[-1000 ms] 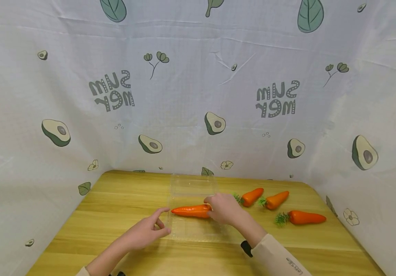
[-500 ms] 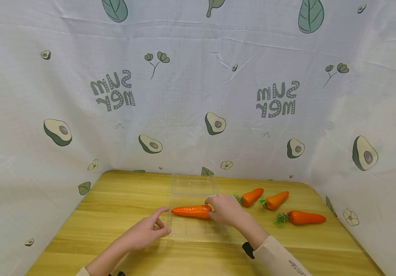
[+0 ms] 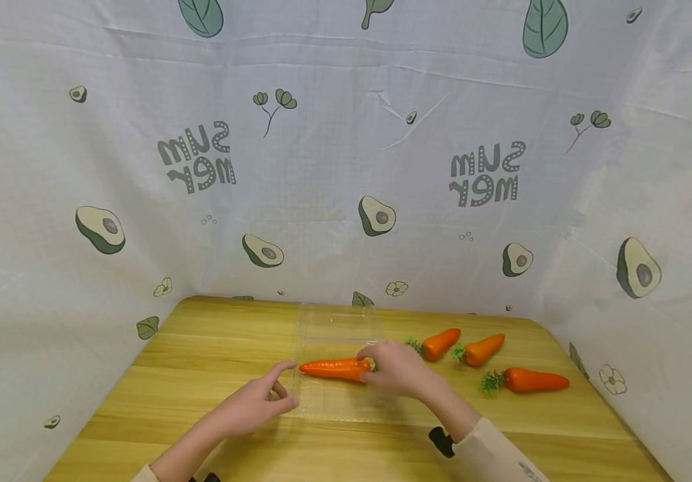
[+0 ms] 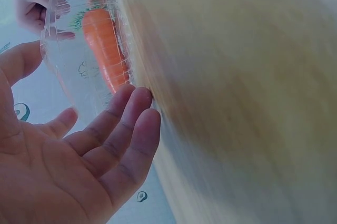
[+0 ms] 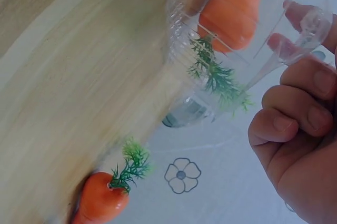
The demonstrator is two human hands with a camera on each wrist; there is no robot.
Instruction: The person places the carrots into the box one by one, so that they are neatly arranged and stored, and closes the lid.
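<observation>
**Hands at a clear plastic tray holding one carrot**

Carrot (image 3: 335,368) is lying lengthwise inside the clear plastic tray (image 3: 336,404), its pointed tip directed toward the left fingers and its leafy top sitting under the right fingers. The right hand (image 3: 395,368) is resting over the leafy end; in the head view its fingers are curling down around that end, while the right wrist view is showing the fingers (image 5: 295,121) bent and close to the tray wall, with the green top (image 5: 218,76) just beyond them. Whether the fingertips are truly pinching the carrot or only touching it is hard to judge, since the tray's plastic is blurring the contact.

The left hand (image 3: 253,404) is lying at the tray's left edge with fingers relaxed and slightly spread. In the left wrist view the fingertips (image 4: 138,103) are touching the tray wall, the carrot tip showing through the plastic just past them. The palm is holding nothing.

Beyond the right fingers, three more carrots are lying on the wooden table (image 3: 201,361): two short ones (image 3: 440,342) (image 3: 483,349) side by side, and a longer one (image 3: 529,380) farther out, near the wrist.

A cloth backdrop (image 3: 346,167) printed with avocados is standing behind both hands.
</observation>
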